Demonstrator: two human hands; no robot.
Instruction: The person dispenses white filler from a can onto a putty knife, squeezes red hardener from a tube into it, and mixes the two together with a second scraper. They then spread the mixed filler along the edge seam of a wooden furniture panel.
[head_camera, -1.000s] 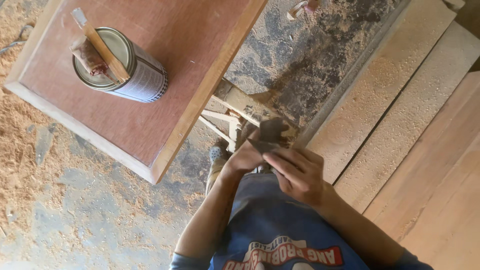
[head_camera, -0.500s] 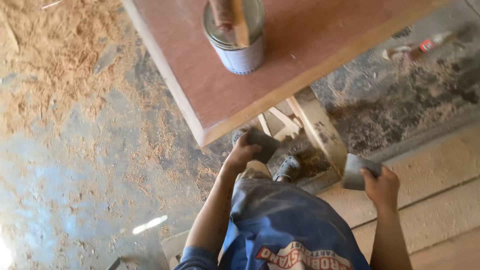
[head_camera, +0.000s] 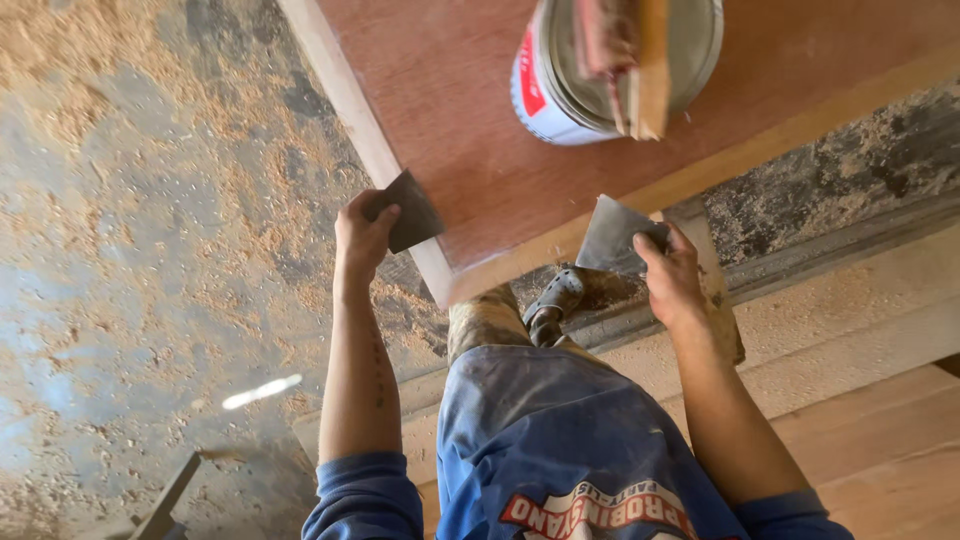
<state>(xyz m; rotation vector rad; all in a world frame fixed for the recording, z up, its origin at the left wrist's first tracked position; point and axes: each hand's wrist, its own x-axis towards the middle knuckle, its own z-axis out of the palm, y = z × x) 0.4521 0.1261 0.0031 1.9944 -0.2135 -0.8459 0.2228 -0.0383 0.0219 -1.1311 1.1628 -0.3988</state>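
two hands, left (head_camera: 362, 228) and right (head_camera: 668, 272), each gripping one of two dark scraper blades (head_camera: 412, 210) (head_camera: 612, 236), beside one tin (head_camera: 600, 70)

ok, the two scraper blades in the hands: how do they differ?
The left scraper, in the left hand, is darker and lies on the reddish board at its left edge. The right scraper, in the right hand, is paler grey and sits at the board's near edge. Both are thin, flat and pinched at one corner.
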